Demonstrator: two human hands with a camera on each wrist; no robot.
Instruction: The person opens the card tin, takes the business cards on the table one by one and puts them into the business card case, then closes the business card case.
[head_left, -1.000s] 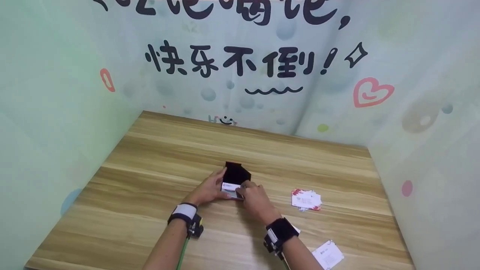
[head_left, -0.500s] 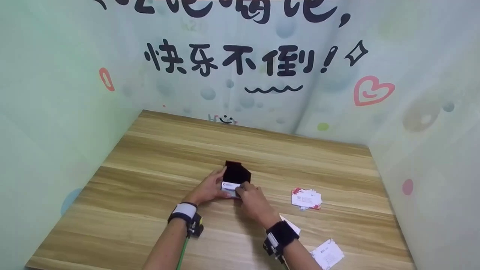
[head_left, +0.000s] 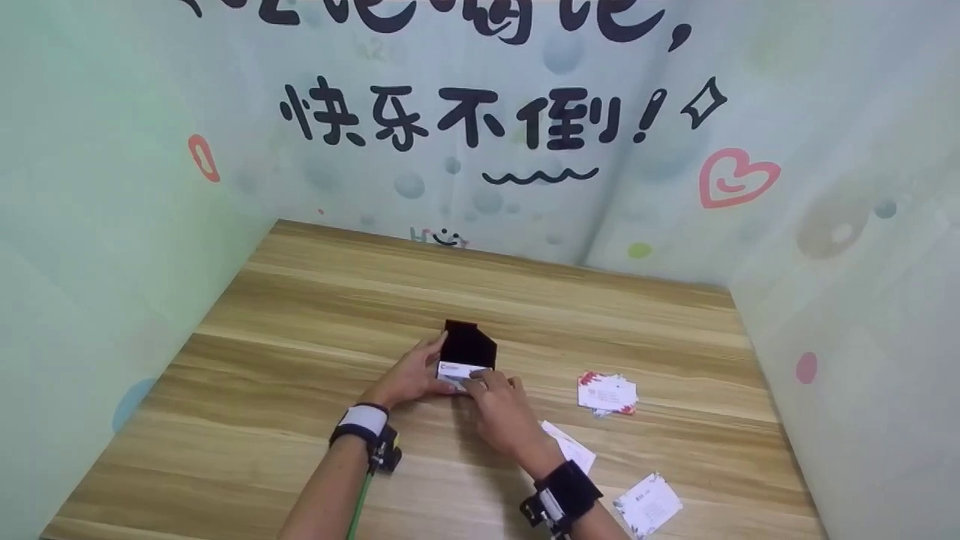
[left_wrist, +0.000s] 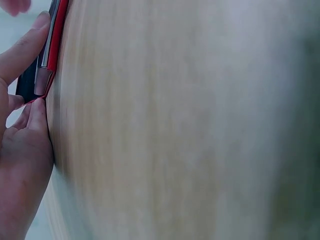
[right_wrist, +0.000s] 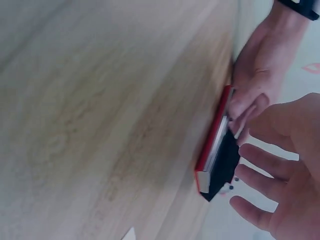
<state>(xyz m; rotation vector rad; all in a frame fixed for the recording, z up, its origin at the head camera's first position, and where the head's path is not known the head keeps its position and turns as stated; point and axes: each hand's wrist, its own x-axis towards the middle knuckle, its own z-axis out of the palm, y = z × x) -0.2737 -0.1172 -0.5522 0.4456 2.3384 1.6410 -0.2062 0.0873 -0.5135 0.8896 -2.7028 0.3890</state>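
A business card case [head_left: 468,346] stands open on the table, its black-lined lid raised toward the back. Its outside is red, as the case [right_wrist: 212,145] shows in the right wrist view. Inside lies a white and blue-grey business card [head_left: 454,369]. My left hand [head_left: 411,376] grips the case at its left side, the thumb along the front edge. In the left wrist view that hand [left_wrist: 22,150] has fingers behind the case. My right hand [head_left: 504,409] lies over the card's right part. In the right wrist view several of its fingers [right_wrist: 260,182] are loosely extended; the contact is partly hidden.
Several overlapping business cards [head_left: 607,394] lie to the right on the wooden table [head_left: 330,292]. Another white card [head_left: 571,448] sits partly under my right forearm, and a floral-edged card [head_left: 649,504] lies nearer the front. A printed fabric wall [head_left: 420,180] bounds the back.
My right hand's fingers have shifted from a bent, pinching pose at the case's right edge to a flatter one over the card. The left hand keeps its hold. The head view has shifted slightly.
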